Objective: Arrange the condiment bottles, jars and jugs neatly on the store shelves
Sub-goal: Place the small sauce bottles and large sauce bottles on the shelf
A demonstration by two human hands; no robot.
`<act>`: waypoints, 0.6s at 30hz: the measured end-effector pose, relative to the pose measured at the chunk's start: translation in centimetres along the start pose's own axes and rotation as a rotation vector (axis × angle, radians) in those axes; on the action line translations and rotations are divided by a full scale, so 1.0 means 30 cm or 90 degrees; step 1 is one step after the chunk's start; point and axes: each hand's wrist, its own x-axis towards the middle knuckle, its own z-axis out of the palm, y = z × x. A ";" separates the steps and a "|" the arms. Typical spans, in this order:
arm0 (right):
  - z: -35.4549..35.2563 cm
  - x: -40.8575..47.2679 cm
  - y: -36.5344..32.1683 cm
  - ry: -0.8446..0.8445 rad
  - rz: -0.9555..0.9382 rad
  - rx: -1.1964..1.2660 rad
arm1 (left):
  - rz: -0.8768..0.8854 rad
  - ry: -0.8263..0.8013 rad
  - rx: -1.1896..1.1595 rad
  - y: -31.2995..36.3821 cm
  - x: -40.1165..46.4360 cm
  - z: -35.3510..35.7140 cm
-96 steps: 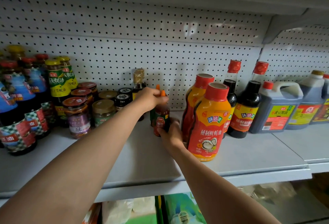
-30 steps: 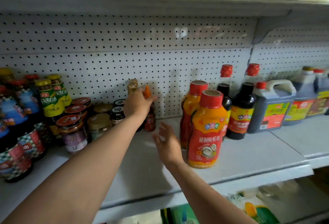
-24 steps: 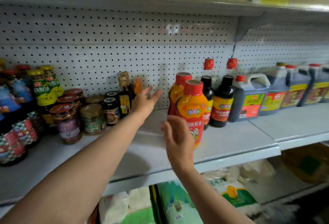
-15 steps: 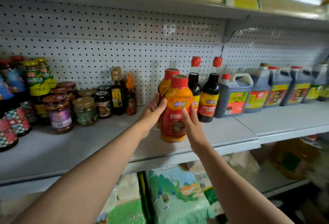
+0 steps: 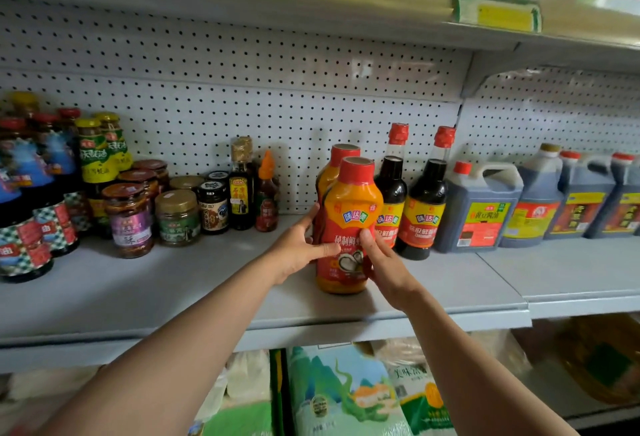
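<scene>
While both hands clasp it, the left hand [image 5: 294,248] and the right hand [image 5: 384,262] steady the front oyster sauce bottle [image 5: 349,224] near the shelf [image 5: 346,318] front edge. Probably it is held so to align with its twin [image 5: 329,172] behind.

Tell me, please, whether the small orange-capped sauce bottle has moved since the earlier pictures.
Yes. The small orange-capped sauce bottle has gone back toward the pegboard: earlier held ahead of the gold-capped bottle, it now stands beside it.

Below your grey metal shelf [image 5: 346,318], green-printed plastic bags [image 5: 343,397] lie stacked. A yellow-green price tag [image 5: 498,15] sits upper right; white pegboard backing [image 5: 242,89] spans the far side.
</scene>
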 end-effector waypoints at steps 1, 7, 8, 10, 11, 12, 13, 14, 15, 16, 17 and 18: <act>0.007 0.005 0.003 0.000 -0.004 -0.005 | 0.000 0.007 -0.001 -0.006 0.002 -0.009; 0.085 0.058 0.010 -0.023 -0.025 -0.040 | 0.031 0.045 0.017 -0.036 0.004 -0.083; 0.097 0.066 0.007 -0.034 -0.023 -0.049 | 0.033 0.055 0.022 -0.037 0.002 -0.096; 0.103 0.080 0.003 -0.057 -0.009 -0.070 | 0.027 0.062 0.022 -0.039 -0.005 -0.116; 0.096 0.085 0.004 -0.071 -0.002 -0.078 | 0.025 0.059 0.032 -0.042 -0.009 -0.122; 0.084 0.088 0.006 -0.087 0.005 -0.083 | 0.023 0.054 0.050 -0.045 -0.014 -0.123; 0.068 0.089 0.008 -0.105 0.012 -0.090 | 0.024 0.050 0.068 -0.050 -0.019 -0.121; 0.052 0.090 0.007 -0.121 0.020 -0.101 | 0.027 0.050 0.086 -0.056 -0.023 -0.115; 0.038 0.091 0.006 -0.134 0.027 -0.115 | 0.033 0.054 0.104 -0.062 -0.025 -0.106; 0.026 0.094 0.003 -0.144 0.032 -0.131 | 0.039 0.061 0.120 -0.068 -0.026 -0.095; 0.015 0.099 0.001 -0.154 0.037 -0.142 | 0.048 0.070 0.132 -0.073 -0.026 -0.084; 0.007 0.106 -0.002 -0.164 0.041 -0.150 | 0.057 0.083 0.141 -0.078 -0.024 -0.073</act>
